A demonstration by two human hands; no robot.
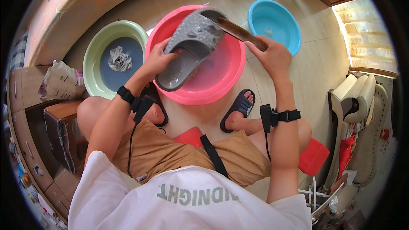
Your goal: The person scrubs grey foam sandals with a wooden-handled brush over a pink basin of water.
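Note:
A wet grey slide sandal (191,38) is tilted over the pink basin (203,98), its heel end toward me. My left hand (161,58) grips it near the heel, thumb on the footbed. In my right hand (272,55) is a brown wooden-handled brush (243,33), fingers wrapped round the handle. The brush's far end reaches the sandal's toe end; its bristles are hidden. Drops or suds dot the sandal's upper strap. Cloudy water (217,66) stands in the pink basin below.
Left of the pink basin, a green basin (97,83) holds greyish water and a crumpled pale cloth (119,58). A blue basin (294,38) stands at the far right. Drawers (30,145) line the left, a red plastic stool (314,157) is under me, and a chair (358,115) is at right.

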